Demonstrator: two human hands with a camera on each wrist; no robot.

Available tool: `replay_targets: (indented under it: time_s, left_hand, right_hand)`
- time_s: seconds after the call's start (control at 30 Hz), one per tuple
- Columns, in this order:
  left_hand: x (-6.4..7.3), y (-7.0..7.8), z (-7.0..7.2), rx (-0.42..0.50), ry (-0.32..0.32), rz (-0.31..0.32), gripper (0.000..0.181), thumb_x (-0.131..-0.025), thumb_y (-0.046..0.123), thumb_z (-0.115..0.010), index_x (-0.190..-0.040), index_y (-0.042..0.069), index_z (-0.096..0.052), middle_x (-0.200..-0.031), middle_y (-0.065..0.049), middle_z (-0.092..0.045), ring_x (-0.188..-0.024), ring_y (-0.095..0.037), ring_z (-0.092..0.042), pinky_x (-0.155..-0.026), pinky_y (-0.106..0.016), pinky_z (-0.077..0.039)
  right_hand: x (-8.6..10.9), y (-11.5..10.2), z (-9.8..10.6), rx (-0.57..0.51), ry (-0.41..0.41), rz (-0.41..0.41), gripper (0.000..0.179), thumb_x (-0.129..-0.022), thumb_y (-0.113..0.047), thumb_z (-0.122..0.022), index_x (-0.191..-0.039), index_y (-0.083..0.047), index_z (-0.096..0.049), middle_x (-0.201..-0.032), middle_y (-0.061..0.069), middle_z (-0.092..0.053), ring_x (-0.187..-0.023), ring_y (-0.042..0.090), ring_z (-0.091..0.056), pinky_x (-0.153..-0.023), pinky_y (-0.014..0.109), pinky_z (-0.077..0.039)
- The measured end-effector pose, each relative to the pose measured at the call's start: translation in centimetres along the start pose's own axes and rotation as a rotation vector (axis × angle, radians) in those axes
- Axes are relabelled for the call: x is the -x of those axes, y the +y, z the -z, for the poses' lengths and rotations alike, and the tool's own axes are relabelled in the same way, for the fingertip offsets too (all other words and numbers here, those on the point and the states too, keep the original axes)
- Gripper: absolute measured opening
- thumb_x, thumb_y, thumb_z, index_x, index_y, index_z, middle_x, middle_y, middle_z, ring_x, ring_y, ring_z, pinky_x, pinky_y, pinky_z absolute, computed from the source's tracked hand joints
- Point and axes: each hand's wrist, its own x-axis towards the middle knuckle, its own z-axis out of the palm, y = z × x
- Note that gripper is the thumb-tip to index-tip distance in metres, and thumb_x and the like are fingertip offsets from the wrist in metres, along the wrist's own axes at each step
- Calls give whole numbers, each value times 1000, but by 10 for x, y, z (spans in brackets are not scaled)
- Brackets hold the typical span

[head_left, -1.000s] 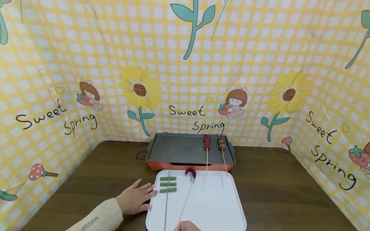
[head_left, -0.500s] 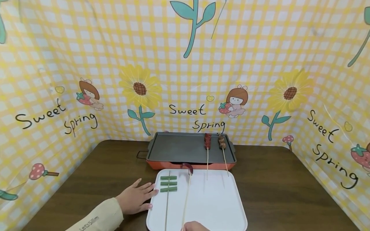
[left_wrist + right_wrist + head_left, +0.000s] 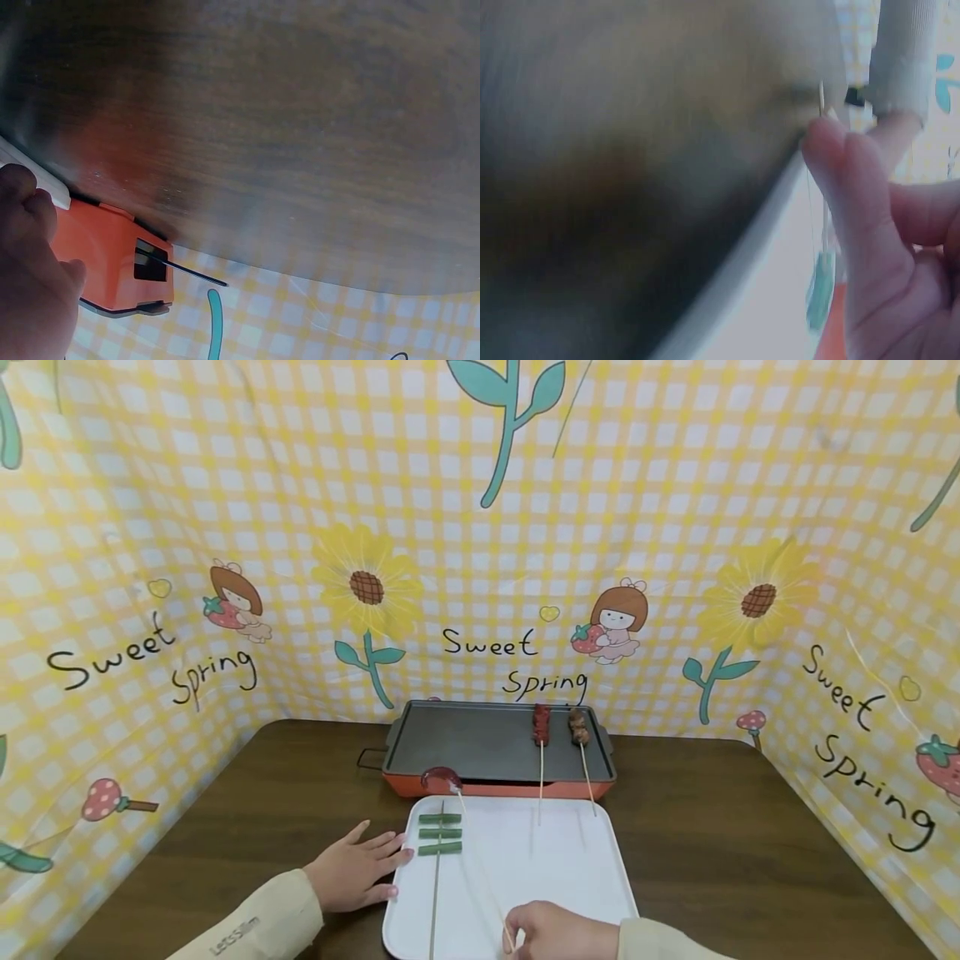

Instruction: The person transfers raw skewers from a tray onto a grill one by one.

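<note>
My right hand pinches the lower end of a thin wooden skewer over the white tray. On the skewer's far tip is a glossy dark-red curved piece, which overlaps the grill's front edge in the head view. In the right wrist view the thumb and fingers close together on the stick's end. My left hand lies with fingers spread, fingertips at the tray's left rim. Just inside that rim, a skewer with three green pieces lies on the tray.
Behind the tray stands an orange tabletop grill with a flat dark plate. A red skewer and a brown meat skewer lie on its right side, sticks jutting forward. A wire handle sticks out left. Checked cloth surrounds the wooden table.
The dark-red piece has swung left and forward, from above the tray to the grill's front edge. My right hand has shifted right, more of it showing. My left hand has stayed put.
</note>
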Motion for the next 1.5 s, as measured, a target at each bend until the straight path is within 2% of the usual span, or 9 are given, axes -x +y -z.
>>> replay_targets:
  time_s: [0.1, 0.17, 0.3, 0.43, 0.63, 0.83, 1.0, 1.27, 1.5]
  left_hand:
    - [-1, 1, 1, 4, 1, -1, 59, -96, 53, -44, -142, 17, -50, -145, -7, -46, -135, -22, -40, -107, -56, -26]
    - [0, 1, 2, 9, -3, 2, 59, -95, 54, -44, -142, 18, -50, -145, -7, -46, -134, -22, -41, -107, -56, -26]
    - [0, 1, 1, 9, -20, 10, 60, -95, 56, -43, -142, 19, -50, -145, -6, -46, -134, -21, -41, -107, -54, -28]
    - [0, 0, 1, 11, -24, 4, 59, -95, 54, -44, -142, 18, -49, -145, -6, -45, -134, -21, -41, -107, -52, -29]
    - [-2, 0, 1, 6, -6, -17, 59, -96, 53, -43, -142, 18, -49, -145, -7, -46, -134, -21, -42, -106, -53, -31]
    - [-3, -2, 2, -25, -6, -13, 59, -96, 55, -42, -142, 18, -49, -145, -6, -46, -134, -20, -41, -106, -53, -30]
    - [-1, -1, 0, -9, -18, -6, 61, -95, 56, -41, -142, 19, -49, -145, -6, -45, -134, -20, -41, -107, -53, -29]
    - [0, -3, -1, -21, 0, -7, 62, -96, 57, -39, -143, 19, -49, -145, -6, -46, -135, -20, -40, -107, -52, -29]
    - [0, -4, -3, -22, 12, -25, 62, -96, 57, -38, -143, 18, -49, -145, -6, -46, -135, -19, -40, -107, -52, -29]
  right_hand:
    - [1, -1, 7, 21, 67, -72, 20, -80, 13, -56, -72, -5, -56, -52, -5, -46, -44, 2, -40, -45, 15, -33]
    - [0, -2, 11, -2, 100, -115, 21, -81, 13, -55, -74, -7, -56, -49, 0, -50, -41, 3, -43, -39, 16, -35]
    - [-6, -6, 24, -34, 121, -181, 18, -85, 10, -53, -78, -5, -55, -50, 7, -56, -40, 7, -50, -38, 21, -44]
    - [-14, -14, 38, -34, 128, -220, 13, -86, 9, -51, -81, -2, -55, -52, 5, -56, -41, 10, -53, -41, 25, -49]
    - [-28, -22, 52, -11, 174, -219, 11, -89, 9, -50, -83, 0, -54, -54, 6, -57, -44, 11, -55, -45, 28, -52]
    - [-47, -31, 61, -11, 210, -209, 12, -88, 8, -50, -81, -1, -53, -56, 8, -59, -46, 13, -57, -48, 29, -53]
    - [-63, -37, 67, 13, 221, -218, 8, -89, 6, -51, -84, 2, -56, -59, 9, -61, -48, 15, -60, -52, 32, -55]
    - [-78, -45, 79, 23, 258, -268, 12, -92, 5, -52, -81, 1, -57, -61, 10, -60, -49, 14, -59, -54, 30, -55]
    - [-86, -44, 82, -7, 292, -264, 11, -93, 5, -50, -87, 2, -58, -63, 10, -58, -48, 14, -58, -52, 28, -54]
